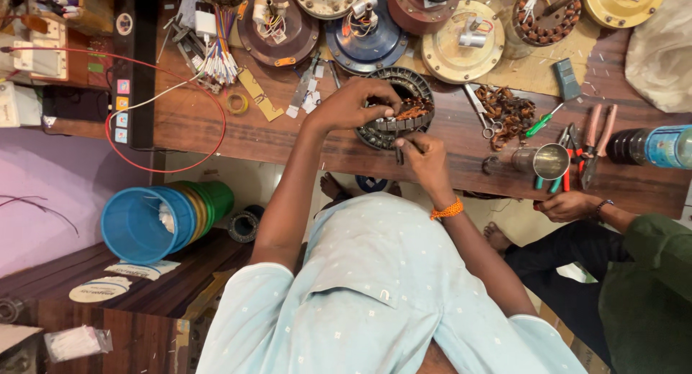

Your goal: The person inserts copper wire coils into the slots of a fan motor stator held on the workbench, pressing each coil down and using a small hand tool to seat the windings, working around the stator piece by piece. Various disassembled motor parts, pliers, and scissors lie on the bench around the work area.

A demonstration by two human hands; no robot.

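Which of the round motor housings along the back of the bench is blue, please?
The blue housing, directly behind the stator ring in the hands; its neighbours are maroon, cream and yellow.

My table point(216, 122) carries a ring-shaped motor core point(395, 109) at its middle. At twelve o'clock sit round motor housings point(461, 51); at three, a steel cup point(549, 161), pliers point(597, 143) and a bottle point(652, 146); at nine, a red wire point(216, 107).

Free room: bare worktop point(216, 125) left of the stator ring point(395, 109).
Ahead: motor housings point(367, 35) crowd close.
Right: copper wire scrap point(508, 111), steel cup point(549, 161), pliers point(595, 147) block passage.
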